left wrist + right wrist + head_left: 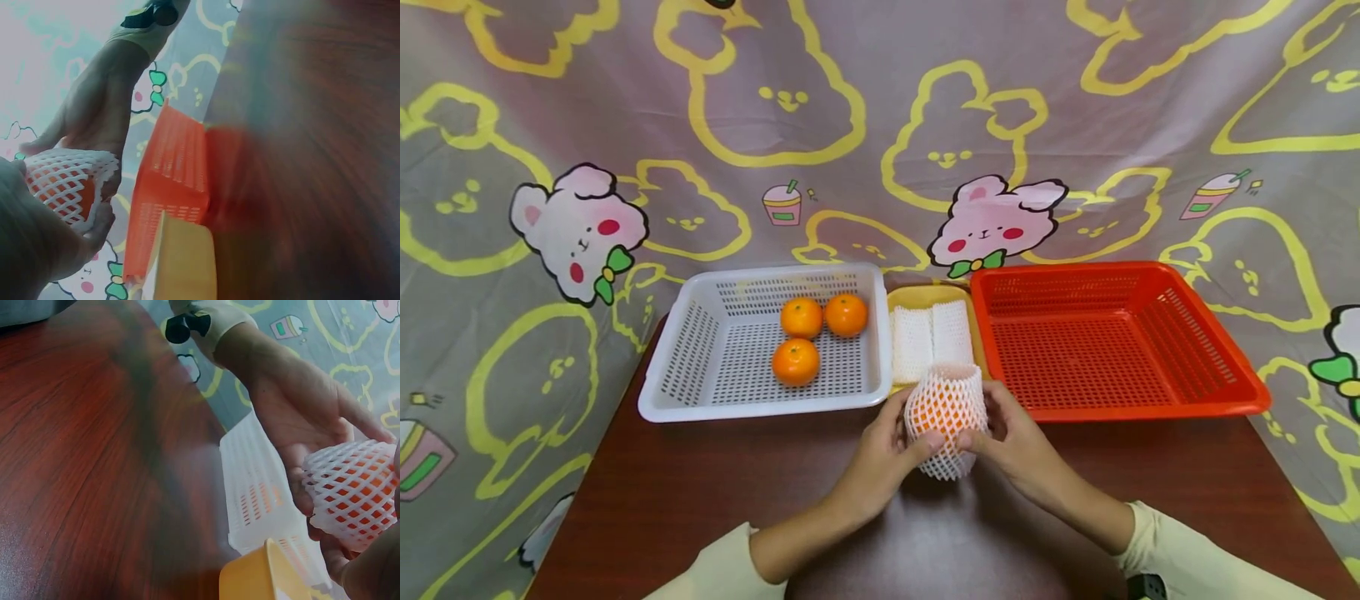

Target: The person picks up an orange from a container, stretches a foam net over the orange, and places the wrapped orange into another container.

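Here, sleeving seems to be the step: left hand [882, 454] and right hand [1013, 440] grip a white foam net [946, 423] around an orange [86, 197], on the near side of the yellow tray [927, 294]. Next probably calls for settling the net evenly. Its open end faces up, long axis roughly upright.

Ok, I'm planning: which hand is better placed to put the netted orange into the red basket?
Probably the right hand: it grips the netted orange from the side nearer the red basket; the left hand is nearer the white basket.
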The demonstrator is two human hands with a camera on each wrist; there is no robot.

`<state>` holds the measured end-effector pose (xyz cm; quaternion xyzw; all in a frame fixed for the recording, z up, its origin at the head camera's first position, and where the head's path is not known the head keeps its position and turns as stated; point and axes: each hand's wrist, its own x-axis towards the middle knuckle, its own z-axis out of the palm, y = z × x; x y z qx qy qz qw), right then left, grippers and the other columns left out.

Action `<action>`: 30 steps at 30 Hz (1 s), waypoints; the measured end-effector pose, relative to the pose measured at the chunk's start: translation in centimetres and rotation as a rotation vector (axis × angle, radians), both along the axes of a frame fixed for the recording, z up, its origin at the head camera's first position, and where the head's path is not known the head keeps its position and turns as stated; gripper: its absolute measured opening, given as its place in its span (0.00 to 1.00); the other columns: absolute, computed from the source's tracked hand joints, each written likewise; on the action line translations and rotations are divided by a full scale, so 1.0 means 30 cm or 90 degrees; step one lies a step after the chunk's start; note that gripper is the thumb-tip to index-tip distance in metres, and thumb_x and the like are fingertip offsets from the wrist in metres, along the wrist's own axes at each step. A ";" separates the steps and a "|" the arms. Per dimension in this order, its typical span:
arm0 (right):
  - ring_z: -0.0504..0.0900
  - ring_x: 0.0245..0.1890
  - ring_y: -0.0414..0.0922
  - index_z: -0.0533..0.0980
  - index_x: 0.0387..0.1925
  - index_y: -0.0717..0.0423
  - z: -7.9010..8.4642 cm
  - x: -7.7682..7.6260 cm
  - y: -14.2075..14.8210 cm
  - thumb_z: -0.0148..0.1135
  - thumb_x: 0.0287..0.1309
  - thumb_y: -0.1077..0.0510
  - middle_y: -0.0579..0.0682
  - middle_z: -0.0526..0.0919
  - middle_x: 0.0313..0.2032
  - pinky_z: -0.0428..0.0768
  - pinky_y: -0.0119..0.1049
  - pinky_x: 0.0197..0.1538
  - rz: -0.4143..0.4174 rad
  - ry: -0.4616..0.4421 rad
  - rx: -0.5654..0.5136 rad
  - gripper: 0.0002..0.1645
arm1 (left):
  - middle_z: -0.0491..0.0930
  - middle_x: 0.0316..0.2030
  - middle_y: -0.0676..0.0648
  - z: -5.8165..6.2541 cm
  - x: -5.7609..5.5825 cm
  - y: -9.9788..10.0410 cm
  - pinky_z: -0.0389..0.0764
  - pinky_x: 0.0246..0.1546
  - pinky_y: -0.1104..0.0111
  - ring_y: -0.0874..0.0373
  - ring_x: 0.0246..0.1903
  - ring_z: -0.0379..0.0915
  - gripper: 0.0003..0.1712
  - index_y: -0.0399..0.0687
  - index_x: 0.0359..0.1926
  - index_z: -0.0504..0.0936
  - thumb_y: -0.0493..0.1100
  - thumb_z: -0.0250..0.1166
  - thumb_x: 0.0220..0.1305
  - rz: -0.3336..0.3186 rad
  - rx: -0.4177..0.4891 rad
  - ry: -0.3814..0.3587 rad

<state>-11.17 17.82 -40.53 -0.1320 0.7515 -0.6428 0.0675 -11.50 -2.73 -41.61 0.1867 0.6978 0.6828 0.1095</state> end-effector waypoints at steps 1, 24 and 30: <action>0.78 0.50 0.39 0.61 0.62 0.60 0.000 0.000 0.000 0.66 0.57 0.54 0.64 0.74 0.55 0.79 0.31 0.50 0.002 0.008 0.002 0.36 | 0.78 0.56 0.44 0.003 -0.002 0.000 0.79 0.53 0.69 0.58 0.52 0.77 0.32 0.54 0.67 0.62 0.46 0.63 0.65 -0.002 0.002 -0.005; 0.80 0.52 0.43 0.64 0.66 0.54 0.034 -0.002 0.016 0.69 0.53 0.63 0.57 0.73 0.59 0.81 0.31 0.52 -0.041 -0.033 -0.017 0.40 | 0.76 0.57 0.40 0.015 -0.023 0.001 0.80 0.52 0.67 0.53 0.54 0.76 0.30 0.44 0.62 0.68 0.42 0.68 0.60 0.051 0.098 -0.068; 0.80 0.51 0.44 0.64 0.66 0.54 0.033 -0.007 0.015 0.70 0.51 0.63 0.58 0.73 0.59 0.82 0.33 0.50 -0.038 -0.028 -0.013 0.40 | 0.75 0.57 0.40 0.022 -0.027 -0.005 0.79 0.52 0.67 0.52 0.54 0.75 0.33 0.45 0.62 0.68 0.39 0.70 0.57 0.045 0.095 -0.067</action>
